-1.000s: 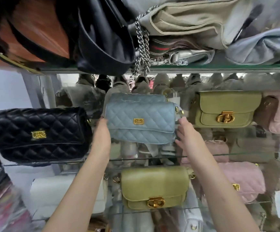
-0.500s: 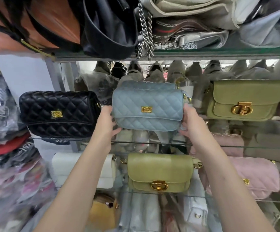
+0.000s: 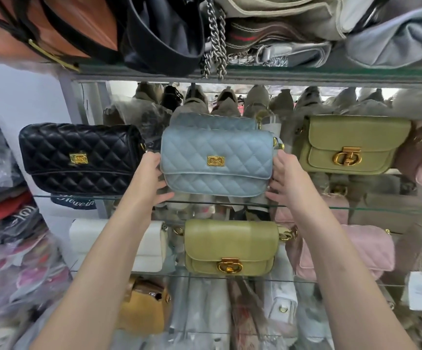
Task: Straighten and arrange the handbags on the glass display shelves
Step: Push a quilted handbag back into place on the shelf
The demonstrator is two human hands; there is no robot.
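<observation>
A light blue quilted handbag (image 3: 217, 157) with a gold clasp sits in the middle of the glass shelf (image 3: 356, 209), slightly tilted. My left hand (image 3: 149, 180) grips its left end, with the fingers curled under the lower corner. My right hand (image 3: 287, 180) cups its right end the same way. Whether the bag's base touches the glass I cannot tell. A black quilted bag (image 3: 78, 157) stands to its left and an olive bag (image 3: 351, 145) to its right. Behind the blue bag a second blue bag shows partly.
One shelf below stand a white bag (image 3: 149, 246), another olive bag (image 3: 230, 246) and a pink bag (image 3: 343, 251). A chain (image 3: 215, 46) hangs over the edge of the crowded top shelf (image 3: 306, 72). Plastic-wrapped goods (image 3: 8, 248) are piled at the left.
Both hands have stayed on the ends of the blue bag, and their fingers have slid lower under its corners. The bag has shifted slightly on the shelf, and my view has moved.
</observation>
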